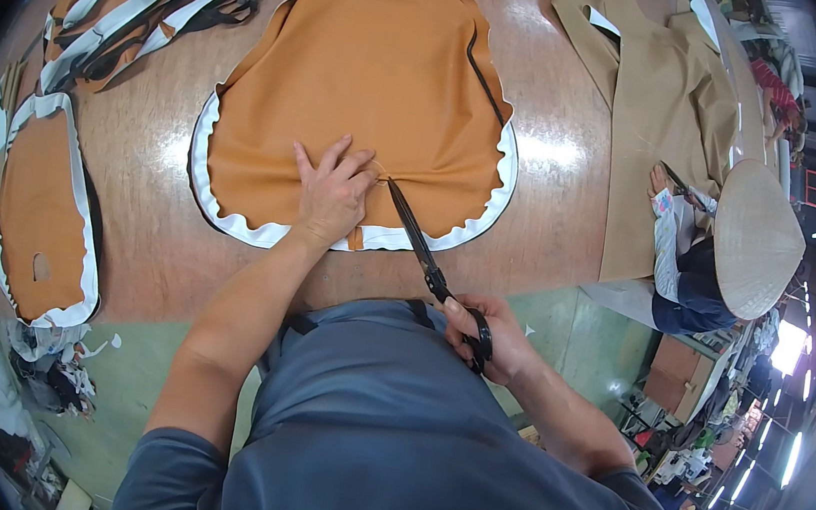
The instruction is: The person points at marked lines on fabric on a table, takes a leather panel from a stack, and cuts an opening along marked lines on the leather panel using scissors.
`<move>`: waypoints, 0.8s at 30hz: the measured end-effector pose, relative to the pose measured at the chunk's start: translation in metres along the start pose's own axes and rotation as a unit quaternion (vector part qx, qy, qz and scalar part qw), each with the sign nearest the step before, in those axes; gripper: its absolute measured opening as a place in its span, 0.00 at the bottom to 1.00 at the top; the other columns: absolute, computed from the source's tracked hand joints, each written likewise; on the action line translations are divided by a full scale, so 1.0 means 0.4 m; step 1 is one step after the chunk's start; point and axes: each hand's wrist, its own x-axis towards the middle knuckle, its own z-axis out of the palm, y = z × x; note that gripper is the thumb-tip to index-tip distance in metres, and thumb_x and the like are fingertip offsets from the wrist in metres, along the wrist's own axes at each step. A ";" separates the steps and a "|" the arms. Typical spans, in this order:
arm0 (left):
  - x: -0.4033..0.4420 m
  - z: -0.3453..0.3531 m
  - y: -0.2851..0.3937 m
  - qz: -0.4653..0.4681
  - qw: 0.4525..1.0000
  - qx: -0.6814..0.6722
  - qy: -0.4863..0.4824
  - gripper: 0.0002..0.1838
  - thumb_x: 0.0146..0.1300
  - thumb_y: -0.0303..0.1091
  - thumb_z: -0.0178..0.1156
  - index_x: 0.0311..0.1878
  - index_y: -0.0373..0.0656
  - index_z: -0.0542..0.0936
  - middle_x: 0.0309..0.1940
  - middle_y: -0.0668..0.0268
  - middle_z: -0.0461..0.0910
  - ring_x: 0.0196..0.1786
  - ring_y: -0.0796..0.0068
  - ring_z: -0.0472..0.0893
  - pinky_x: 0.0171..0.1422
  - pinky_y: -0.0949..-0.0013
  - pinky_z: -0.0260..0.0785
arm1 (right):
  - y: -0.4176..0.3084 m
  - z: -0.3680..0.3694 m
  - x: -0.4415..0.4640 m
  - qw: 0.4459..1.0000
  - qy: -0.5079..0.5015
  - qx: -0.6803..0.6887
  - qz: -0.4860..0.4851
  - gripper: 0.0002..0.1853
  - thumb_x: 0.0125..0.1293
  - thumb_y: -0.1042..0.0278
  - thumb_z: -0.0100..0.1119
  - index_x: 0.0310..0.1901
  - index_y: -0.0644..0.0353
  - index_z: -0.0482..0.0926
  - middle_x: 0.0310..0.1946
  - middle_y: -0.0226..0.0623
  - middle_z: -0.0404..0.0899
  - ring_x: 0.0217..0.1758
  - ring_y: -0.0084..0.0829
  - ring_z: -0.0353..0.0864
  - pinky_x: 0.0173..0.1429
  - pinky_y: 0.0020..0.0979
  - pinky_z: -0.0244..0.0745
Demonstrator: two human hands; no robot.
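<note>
An orange leather-like cover [368, 79] with a ruffled white edge lies on the table in front of me. On its lower part rests my left hand [335, 191], outer fingers spread, while the thumb and forefinger come together at a creased spot and appear to pinch the material. A thin thread-like line shows there. My right hand [487, 337] grips the handles of long black scissors [415, 234]. Their blades look nearly closed, and the tips touch or nearly touch the cover just right of my left fingertips. A dark zipper strip [486, 78] runs along the cover's right side.
A smaller orange panel [45, 214] with white edging lies left on the table [153, 155]. Orange pieces with black and white strips [154, 9] are heaped behind it. Tan material [661, 113] covers the right side, where a person in a conical hat [757, 239] holds a dark tool.
</note>
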 end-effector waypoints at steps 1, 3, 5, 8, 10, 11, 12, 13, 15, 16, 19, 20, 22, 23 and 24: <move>0.000 0.000 0.000 0.000 1.000 -0.001 0.001 0.09 0.66 0.31 0.67 0.46 0.55 0.91 0.64 0.79 0.82 0.77 0.62 0.72 0.77 0.07 0.43 | 0.002 0.000 0.000 1.000 -0.001 0.003 -0.002 0.26 0.75 0.49 0.72 0.54 0.69 0.84 0.23 0.26 0.76 0.19 0.16 0.70 0.22 0.23 0.62; -0.001 0.003 -0.002 0.002 1.000 -0.003 0.003 0.09 0.66 0.31 0.67 0.46 0.55 0.91 0.64 0.79 0.82 0.77 0.62 0.72 0.77 0.07 0.43 | 0.004 -0.001 0.002 1.000 -0.003 0.005 -0.003 0.26 0.75 0.49 0.72 0.54 0.69 0.84 0.23 0.26 0.76 0.19 0.16 0.70 0.22 0.23 0.62; -0.003 0.004 -0.002 0.002 1.000 -0.004 0.002 0.09 0.66 0.31 0.67 0.46 0.56 0.91 0.64 0.80 0.82 0.77 0.62 0.72 0.77 0.07 0.43 | 0.007 -0.003 0.002 1.000 -0.002 0.003 0.000 0.26 0.75 0.49 0.72 0.55 0.69 0.84 0.23 0.26 0.76 0.19 0.16 0.70 0.23 0.23 0.62; 0.000 0.003 -0.002 0.001 1.000 -0.002 0.000 0.09 0.65 0.31 0.68 0.47 0.56 0.91 0.64 0.80 0.82 0.77 0.62 0.72 0.77 0.07 0.44 | 0.014 0.000 0.003 1.000 0.002 -0.010 -0.007 0.26 0.75 0.49 0.72 0.55 0.69 0.84 0.23 0.26 0.76 0.19 0.16 0.69 0.23 0.23 0.62; 0.000 0.003 -0.001 0.001 1.000 0.001 -0.001 0.09 0.65 0.31 0.68 0.47 0.56 0.91 0.64 0.80 0.82 0.77 0.62 0.72 0.77 0.08 0.44 | 0.010 0.007 0.001 1.000 0.012 -0.016 -0.006 0.27 0.75 0.49 0.73 0.56 0.70 0.84 0.23 0.26 0.75 0.19 0.16 0.69 0.24 0.23 0.61; 0.000 0.001 0.000 0.001 1.000 0.000 0.000 0.09 0.65 0.31 0.68 0.47 0.56 0.91 0.64 0.80 0.82 0.77 0.62 0.72 0.77 0.07 0.44 | 0.010 0.010 0.000 1.000 0.017 -0.018 -0.005 0.27 0.75 0.49 0.73 0.56 0.70 0.84 0.23 0.25 0.75 0.20 0.16 0.69 0.24 0.23 0.61; 0.000 0.000 0.002 0.000 1.000 0.000 0.000 0.09 0.65 0.31 0.68 0.47 0.55 0.91 0.64 0.80 0.82 0.77 0.61 0.72 0.76 0.07 0.44 | 0.012 0.011 0.000 1.000 0.017 -0.018 -0.007 0.27 0.75 0.49 0.73 0.55 0.70 0.84 0.23 0.25 0.75 0.20 0.16 0.68 0.24 0.23 0.61; 0.001 -0.001 0.003 0.000 1.000 -0.001 0.001 0.09 0.65 0.31 0.68 0.47 0.55 0.91 0.64 0.79 0.82 0.77 0.61 0.72 0.76 0.07 0.44 | 0.014 0.012 0.001 1.000 0.017 -0.018 -0.009 0.27 0.75 0.48 0.73 0.55 0.70 0.84 0.23 0.25 0.75 0.20 0.16 0.68 0.24 0.23 0.61; 0.002 -0.001 0.002 0.001 1.000 0.001 -0.001 0.09 0.65 0.31 0.68 0.47 0.55 0.91 0.64 0.79 0.82 0.77 0.61 0.72 0.77 0.07 0.44 | 0.015 0.013 0.003 1.000 0.013 -0.018 -0.013 0.26 0.74 0.48 0.73 0.53 0.69 0.84 0.23 0.25 0.75 0.20 0.16 0.68 0.24 0.23 0.61; 0.001 -0.001 0.001 0.002 1.000 0.002 -0.002 0.09 0.65 0.32 0.68 0.47 0.55 0.91 0.64 0.79 0.82 0.77 0.61 0.71 0.77 0.07 0.44 | 0.017 0.013 0.004 1.000 0.010 -0.017 -0.013 0.26 0.74 0.48 0.73 0.52 0.69 0.85 0.23 0.25 0.75 0.20 0.16 0.68 0.24 0.23 0.60; -0.002 0.009 -0.002 0.003 1.000 0.001 0.001 0.09 0.65 0.32 0.68 0.47 0.55 0.91 0.64 0.79 0.81 0.78 0.61 0.71 0.77 0.07 0.43 | 0.015 0.019 0.001 1.000 0.012 -0.020 -0.013 0.25 0.74 0.48 0.74 0.50 0.68 0.85 0.22 0.25 0.74 0.20 0.16 0.68 0.24 0.23 0.60; -0.001 0.007 -0.003 0.002 1.000 0.002 -0.002 0.10 0.65 0.31 0.68 0.47 0.55 0.91 0.64 0.79 0.81 0.78 0.61 0.71 0.77 0.07 0.42 | 0.015 0.022 0.000 1.000 0.015 -0.021 -0.013 0.25 0.73 0.47 0.74 0.49 0.68 0.85 0.22 0.25 0.74 0.20 0.16 0.68 0.24 0.23 0.60; -0.001 0.004 0.000 0.000 1.000 0.000 -0.007 0.10 0.65 0.31 0.68 0.47 0.55 0.91 0.64 0.79 0.81 0.78 0.61 0.71 0.77 0.07 0.42 | 0.017 0.029 0.000 0.999 0.019 -0.022 -0.017 0.25 0.73 0.47 0.74 0.48 0.67 0.85 0.22 0.24 0.74 0.20 0.16 0.68 0.24 0.23 0.60; -0.001 0.005 0.001 -0.001 1.000 -0.001 -0.007 0.10 0.64 0.30 0.68 0.47 0.55 0.91 0.64 0.79 0.81 0.78 0.61 0.71 0.77 0.07 0.42 | 0.017 0.032 0.000 0.999 0.020 -0.023 -0.020 0.25 0.73 0.47 0.74 0.47 0.67 0.85 0.22 0.24 0.74 0.20 0.16 0.68 0.24 0.23 0.60; -0.001 0.004 0.001 -0.001 1.000 -0.001 -0.007 0.10 0.64 0.30 0.68 0.47 0.55 0.91 0.64 0.79 0.81 0.78 0.61 0.71 0.77 0.07 0.42 | 0.015 0.035 -0.001 0.999 0.024 -0.035 -0.020 0.24 0.73 0.48 0.74 0.46 0.67 0.85 0.22 0.24 0.74 0.20 0.16 0.68 0.24 0.23 0.60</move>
